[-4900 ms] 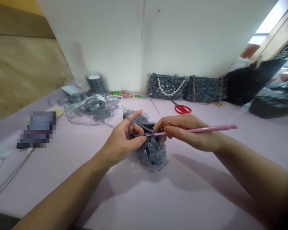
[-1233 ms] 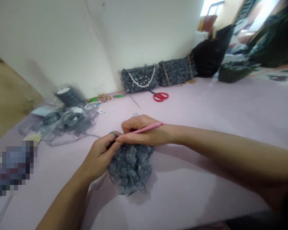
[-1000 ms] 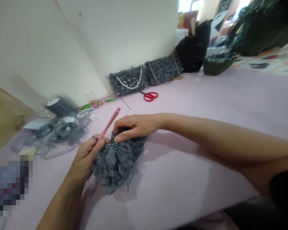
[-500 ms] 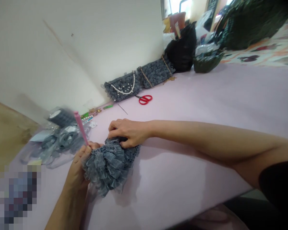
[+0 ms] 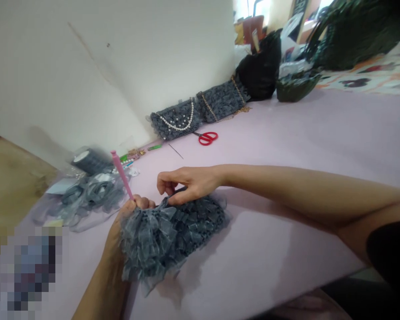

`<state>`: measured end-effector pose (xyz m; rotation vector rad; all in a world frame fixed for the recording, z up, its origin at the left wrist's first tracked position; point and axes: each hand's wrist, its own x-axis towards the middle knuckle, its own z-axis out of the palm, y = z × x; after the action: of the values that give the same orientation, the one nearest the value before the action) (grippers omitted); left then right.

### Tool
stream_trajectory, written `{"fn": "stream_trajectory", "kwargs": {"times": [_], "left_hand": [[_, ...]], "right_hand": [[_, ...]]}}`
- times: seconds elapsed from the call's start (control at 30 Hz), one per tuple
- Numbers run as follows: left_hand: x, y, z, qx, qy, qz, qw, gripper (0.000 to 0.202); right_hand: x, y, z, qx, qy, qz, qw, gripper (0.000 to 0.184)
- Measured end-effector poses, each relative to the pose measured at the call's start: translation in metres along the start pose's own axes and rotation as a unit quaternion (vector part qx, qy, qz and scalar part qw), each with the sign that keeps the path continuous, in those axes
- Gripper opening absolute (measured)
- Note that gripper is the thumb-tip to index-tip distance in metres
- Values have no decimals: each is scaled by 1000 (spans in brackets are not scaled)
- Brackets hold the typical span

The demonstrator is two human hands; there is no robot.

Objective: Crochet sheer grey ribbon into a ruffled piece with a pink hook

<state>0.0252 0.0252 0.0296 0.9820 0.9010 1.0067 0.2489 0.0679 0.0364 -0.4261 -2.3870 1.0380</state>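
A grey ruffled organza bag [image 5: 186, 222] is held up over the pink table in front of me. My left hand [image 5: 128, 213] grips its upper left corner, fingers closed. From that same hand a pink tool handle [image 5: 122, 175], like a crochet hook's, sticks up; its lower end is hidden. At the bag's top edge my right hand [image 5: 190, 184] pinches the rim between bent fingers and thumb. The ruffles hang down and hide part of the left palm.
Two similar grey bags, one with a pearl strand [image 5: 176, 126] and one with a gold chain [image 5: 208, 106], lean on the wall. Red-handled scissors [image 5: 208, 138] and a thin needle-like rod [image 5: 176, 151] lie before them. Grey ribbon [image 5: 100, 191] and a spool [image 5: 90, 161] are left.
The bag has spread out to the right and shows more of its ruffled face. My right hand has moved from pressing on it to pinching its top edge. The pink handle stays in the left hand.
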Motion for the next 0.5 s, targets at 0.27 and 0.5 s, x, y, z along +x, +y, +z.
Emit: {"fn": "stream_trajectory", "kwargs": {"times": [0.27, 0.5], "left_hand": [[6, 8, -11, -29, 4, -35, 999, 33], [8, 1, -14, -69, 6, -112, 991, 25]], "right_hand": [[1, -6, -7, 51, -11, 29, 998, 12], [5, 14, 2, 127, -53, 119, 983, 28]]}}
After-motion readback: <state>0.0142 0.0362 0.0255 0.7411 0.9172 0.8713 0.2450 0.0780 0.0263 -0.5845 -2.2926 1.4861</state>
